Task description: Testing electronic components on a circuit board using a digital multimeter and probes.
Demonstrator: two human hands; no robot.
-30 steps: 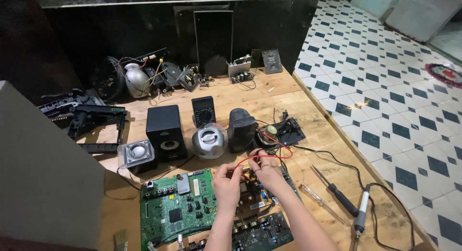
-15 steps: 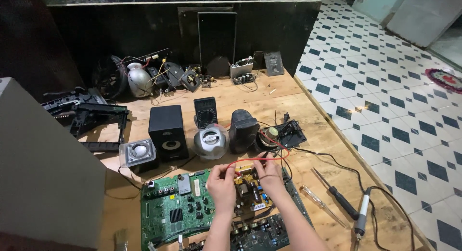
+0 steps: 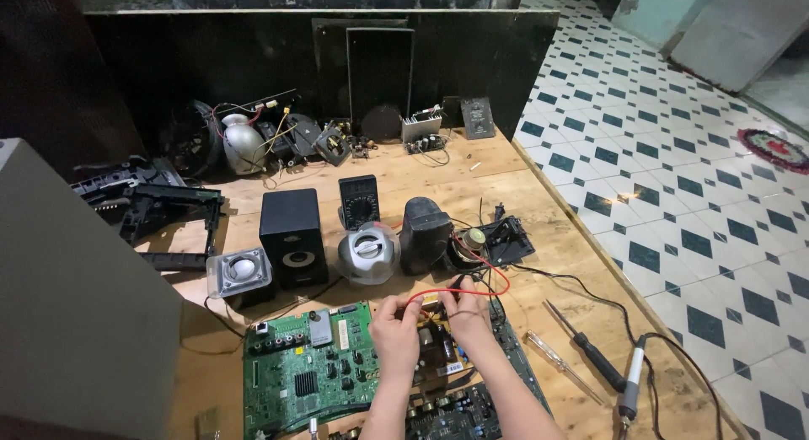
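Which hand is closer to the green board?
Left. The left hand is right at the green board's right edge. The right hand is farther right, over the small brown board.

The small brown circuit board [image 3: 438, 343] is largely covered by the left hand [image 3: 396, 330] and right hand [image 3: 468, 315], and what the fingertips pinch cannot be made out. The dark board [image 3: 472, 410] below is cut off by the bottom edge. The grey panel [image 3: 76, 305] is cropped at the left. The multimeter [image 3: 359, 201] dial is too small to be read.
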